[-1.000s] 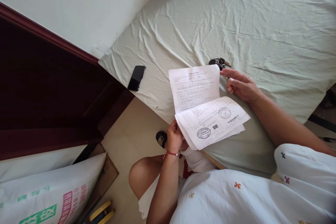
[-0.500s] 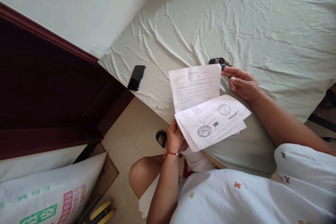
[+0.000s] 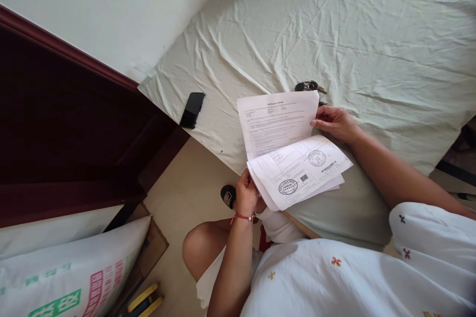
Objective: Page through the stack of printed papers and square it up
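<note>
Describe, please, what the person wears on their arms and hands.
Both forearms are bare. The left hand has a thin red cord bracelet at its wrist. The right hand shows no ring or band. A white garment with small coloured cross motifs covers the upper right arm.

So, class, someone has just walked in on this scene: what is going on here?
A person seated at the edge of a bed is going through a stack of papers. The left hand grips the stack at its lower corner, while the right hand holds the edge of the upright top sheet. The sheet below it carries round stamps. A bunch of keys lies just behind the papers, and a black phone lies near the bed's corner.
</note>
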Demonstrator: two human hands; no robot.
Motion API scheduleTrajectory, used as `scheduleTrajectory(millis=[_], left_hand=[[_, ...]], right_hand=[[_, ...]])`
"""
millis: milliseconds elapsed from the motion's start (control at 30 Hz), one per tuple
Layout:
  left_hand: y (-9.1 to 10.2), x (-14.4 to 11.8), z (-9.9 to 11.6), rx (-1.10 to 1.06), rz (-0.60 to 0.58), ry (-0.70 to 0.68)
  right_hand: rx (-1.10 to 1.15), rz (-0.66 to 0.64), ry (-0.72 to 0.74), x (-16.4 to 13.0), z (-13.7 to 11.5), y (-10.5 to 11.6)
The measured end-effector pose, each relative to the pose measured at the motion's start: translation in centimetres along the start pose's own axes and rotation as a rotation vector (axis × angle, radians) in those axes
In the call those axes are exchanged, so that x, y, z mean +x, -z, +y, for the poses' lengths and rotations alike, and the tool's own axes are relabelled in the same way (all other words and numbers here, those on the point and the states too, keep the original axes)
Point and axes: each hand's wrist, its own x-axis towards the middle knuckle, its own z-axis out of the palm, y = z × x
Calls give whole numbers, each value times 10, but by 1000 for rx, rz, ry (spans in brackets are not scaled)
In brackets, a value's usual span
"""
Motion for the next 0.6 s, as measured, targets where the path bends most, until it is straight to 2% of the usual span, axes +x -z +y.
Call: scheduleTrajectory(millis=[233,467,600], left_hand=[[0,2,-2,-18,-6,2],[2,1,-4,0,-12,-3],[3,1,-5,10,-12,-2]], right_hand=[[25,-18,79,2,7,-3],[-27,52,80,1,7,-4],[2,138,97,1,12,-5]])
